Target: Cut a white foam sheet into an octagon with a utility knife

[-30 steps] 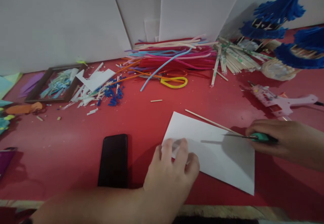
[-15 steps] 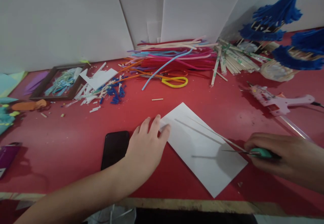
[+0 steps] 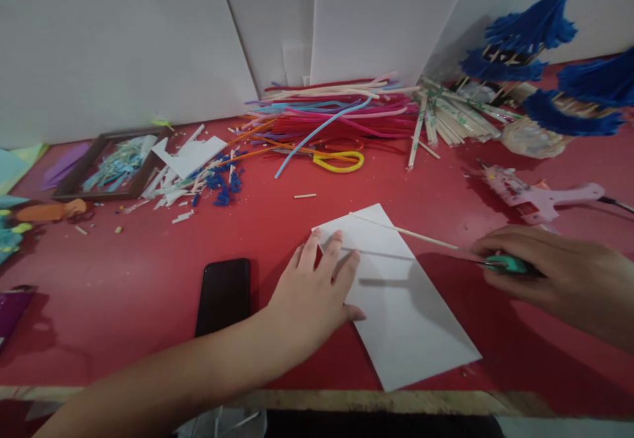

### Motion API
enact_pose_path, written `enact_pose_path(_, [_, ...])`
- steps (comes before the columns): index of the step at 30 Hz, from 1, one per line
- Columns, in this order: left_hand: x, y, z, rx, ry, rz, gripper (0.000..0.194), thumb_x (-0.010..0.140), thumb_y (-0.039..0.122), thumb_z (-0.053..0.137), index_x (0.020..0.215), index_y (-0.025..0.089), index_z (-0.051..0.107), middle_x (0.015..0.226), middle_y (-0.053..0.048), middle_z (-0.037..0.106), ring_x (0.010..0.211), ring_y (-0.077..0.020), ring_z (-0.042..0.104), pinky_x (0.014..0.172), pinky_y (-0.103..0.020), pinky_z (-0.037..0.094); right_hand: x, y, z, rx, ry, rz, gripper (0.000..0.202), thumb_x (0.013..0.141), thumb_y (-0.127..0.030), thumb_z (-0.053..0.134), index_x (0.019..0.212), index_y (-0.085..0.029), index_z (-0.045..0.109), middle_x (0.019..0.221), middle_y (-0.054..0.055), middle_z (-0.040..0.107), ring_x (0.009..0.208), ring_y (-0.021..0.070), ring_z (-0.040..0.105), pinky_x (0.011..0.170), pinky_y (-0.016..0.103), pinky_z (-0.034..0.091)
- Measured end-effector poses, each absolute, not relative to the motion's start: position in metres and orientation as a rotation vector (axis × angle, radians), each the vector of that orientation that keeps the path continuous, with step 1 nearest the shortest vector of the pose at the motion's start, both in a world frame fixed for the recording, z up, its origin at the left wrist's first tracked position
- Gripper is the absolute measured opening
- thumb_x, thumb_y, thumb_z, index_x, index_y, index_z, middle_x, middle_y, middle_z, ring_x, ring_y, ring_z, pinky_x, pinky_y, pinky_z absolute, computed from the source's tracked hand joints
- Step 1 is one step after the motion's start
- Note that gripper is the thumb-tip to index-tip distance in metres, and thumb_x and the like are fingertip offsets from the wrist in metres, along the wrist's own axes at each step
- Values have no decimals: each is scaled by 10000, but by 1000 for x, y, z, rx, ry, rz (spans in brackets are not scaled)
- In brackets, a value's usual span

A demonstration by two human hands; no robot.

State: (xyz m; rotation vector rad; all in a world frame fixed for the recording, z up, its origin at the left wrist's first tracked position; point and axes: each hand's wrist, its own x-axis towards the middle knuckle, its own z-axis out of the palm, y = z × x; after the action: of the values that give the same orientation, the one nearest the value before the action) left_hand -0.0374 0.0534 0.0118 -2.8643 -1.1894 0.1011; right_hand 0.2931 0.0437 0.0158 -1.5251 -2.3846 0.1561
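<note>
Clock is from the middle of the white sheet (image 3: 413, 319), 12 = away from the wearer. Sheet lies on the red table (image 3: 277, 220), long axis roughly 11 to 5, near end close to the table's front edge

Left hand (image 3: 307, 299) at 9: fingers spread, palm down, fingertips on the sheet's edge between 10 and 11. Nothing grasped; can't tell how hard it presses

Right hand (image 3: 555, 286) at 3: fingers closed around the green-handled tool (image 3: 508, 264). Its metal end points to 9, blurred, so can't tell the tool type. Same hand has the thin stick (image 3: 426, 234) by one end; exact pinch hidden. Stick points between 9 and 10, crosses above the sheet's far part, shadow below it

Around: phone (image 3: 224, 296) at 9, just past the left hand. Short stick piece (image 3: 304, 195) between 10 and 11. Yellow-handled scissors (image 3: 339, 170) at 11, pipe cleaners (image 3: 341, 117) heaped behind them. Wrapped sticks (image 3: 453, 117) between 12 and 1. Pink glue gun (image 3: 545, 199) at 2, near the right hand. Blue-topped models (image 3: 529, 25) at 1, far back. Brown frame (image 3: 94, 195) with pale bits inside, far out at 10; blue scraps (image 3: 222, 190) also at 10, closer in
</note>
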Motion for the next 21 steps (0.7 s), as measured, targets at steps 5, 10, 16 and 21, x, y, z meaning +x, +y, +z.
enact_pose_path(5, [-57, 56, 14, -3006, -978, 97, 894, 810, 665, 776, 1519, 195, 504, 1590, -203, 480, 1451, -411, 472, 1109, -533, 490, 290, 55, 16, -1468, -2397, 233, 194, 911, -380, 513, 916, -285, 682, 872, 41, 803, 749, 243, 771, 671, 360, 611])
enact_pose_path(10, [-47, 49, 9, -3030, -1235, -32, 976, 797, 878, 585, 1416, 125, 575, 1620, -277, 396, 1520, -494, 323, 1125, -645, 431, 284, 76, 16, -1596, -2334, 249, 202, 821, -405, 514, 812, -273, 667, 767, 59, 774, 632, 244, 708, 590, 362, 554])
enact_pose_path(16, [-31, 69, 3, -2877, -1562, 90, 1113, 657, 942, 642, 1344, 68, 575, 1596, -388, 341, 1504, -541, 325, 1142, -689, 383, 281, 91, 16, -1577, -2348, 210, 222, 817, -371, 499, 840, -247, 682, 808, 85, 782, 692, 246, 720, 620, 350, 531])
enact_pose_path(21, [-43, 87, 10, -2972, -1405, 155, 1113, 680, 872, 713, 1428, 74, 508, 1602, -353, 368, 1523, -485, 330, 1206, -618, 340, 281, 92, 20, -1525, -2366, 187, 223, 837, -354, 480, 828, -255, 679, 801, 70, 778, 713, 243, 723, 651, 349, 537])
